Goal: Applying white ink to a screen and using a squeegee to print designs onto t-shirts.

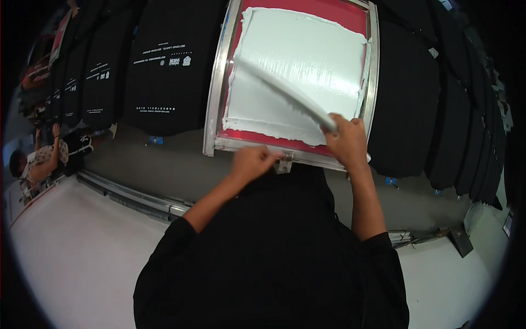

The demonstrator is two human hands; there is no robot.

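Note:
A screen-printing frame with metal sides and a red mesh lies in front of me. Thick white ink coats most of the mesh, with ridged edges. My right hand is closed around one end of a long pale squeegee, which slants over the ink toward the upper left. Whether the squeegee's far end touches the ink cannot be made out. My left hand is at the frame's near edge, its fingers curled and slightly blurred. Its fingertips are beside a small metal bracket.
Black shirts with white print lie in a row to the left. More black shirts continue on the right. Metal rails run low along the near side. Another person is at the far left.

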